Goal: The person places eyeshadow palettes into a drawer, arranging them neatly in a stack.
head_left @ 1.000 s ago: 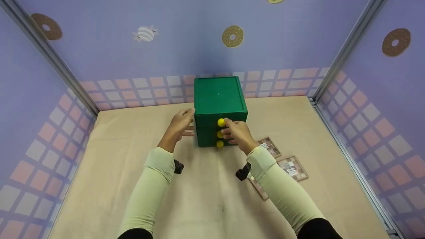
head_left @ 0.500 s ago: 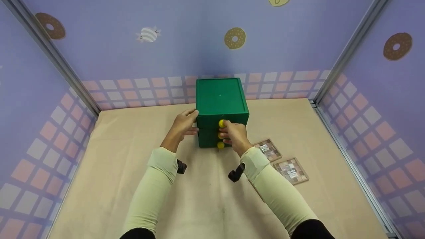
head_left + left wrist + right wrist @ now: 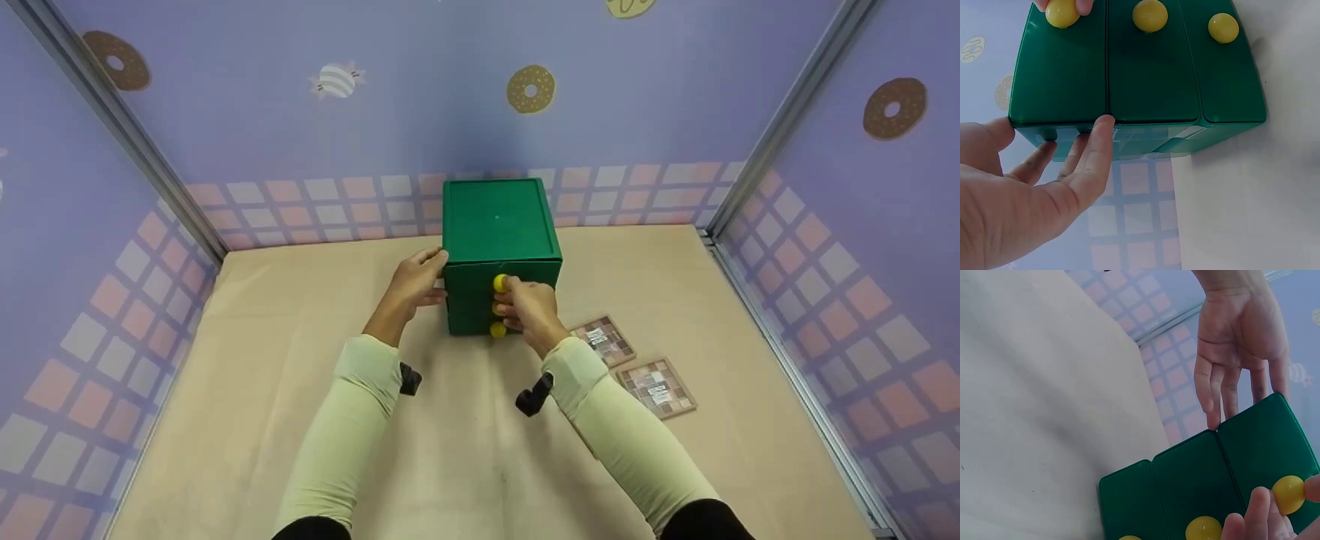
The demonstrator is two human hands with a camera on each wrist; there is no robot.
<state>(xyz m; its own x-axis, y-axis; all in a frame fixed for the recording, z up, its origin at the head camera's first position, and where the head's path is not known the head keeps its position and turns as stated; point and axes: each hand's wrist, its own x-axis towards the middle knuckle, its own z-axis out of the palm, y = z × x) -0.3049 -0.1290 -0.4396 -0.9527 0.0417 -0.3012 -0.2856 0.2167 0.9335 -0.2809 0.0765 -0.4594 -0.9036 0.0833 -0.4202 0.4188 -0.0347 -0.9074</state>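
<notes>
Head overhead, wrists near drawer chest [image 3: 501, 247]

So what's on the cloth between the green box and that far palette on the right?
Another palette lies between the box and the far palette, flat on the cloth; the head view shows it.

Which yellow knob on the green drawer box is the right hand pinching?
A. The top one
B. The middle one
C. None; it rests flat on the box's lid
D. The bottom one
A. In the head view the right hand pinches the top knob of the green drawer box, and the left wrist view shows fingertips on that knob only.
</notes>
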